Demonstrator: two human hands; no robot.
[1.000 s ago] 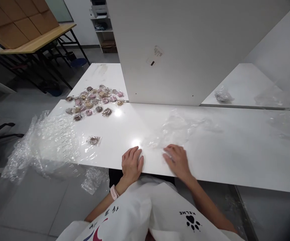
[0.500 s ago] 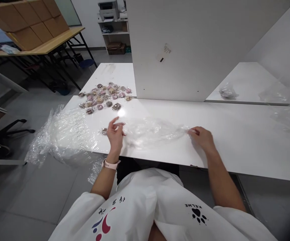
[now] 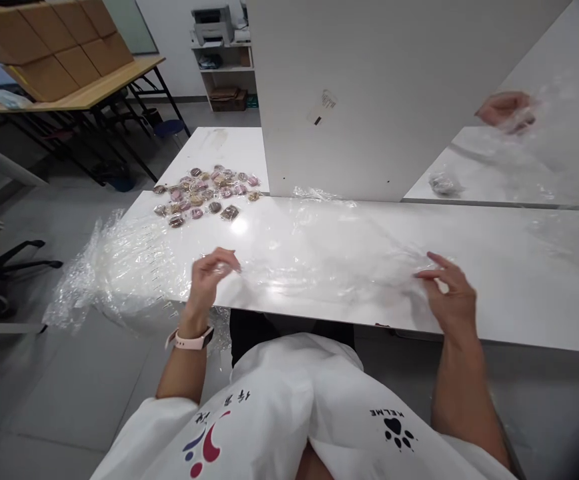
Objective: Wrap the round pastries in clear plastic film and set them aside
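Note:
A thin clear plastic bag (image 3: 314,267) is stretched wide above the white table between my hands. My left hand (image 3: 212,273) pinches its left end, thumb and fingertips together. At the other end my right hand (image 3: 447,290) grips the plastic between thumb and fingers. Beyond my left hand lies a spread of small individually wrapped sweets (image 3: 197,193), brown, pink and tan. Left of that hand, a stack of clear plastic bags (image 3: 134,260) hangs partly over the table's front edge.
An upright white panel (image 3: 329,100) stands behind the table (image 3: 509,287). Past it at right, another person's hand (image 3: 507,112) holds clear plastic above a small filled clear bag (image 3: 444,183). Cardboard boxes (image 3: 54,50) stand on a wooden table at back left.
My hands have moved apart, the left going left and the right going right, and the plastic bag has spread wider. Another person's hand has come into view at the upper right.

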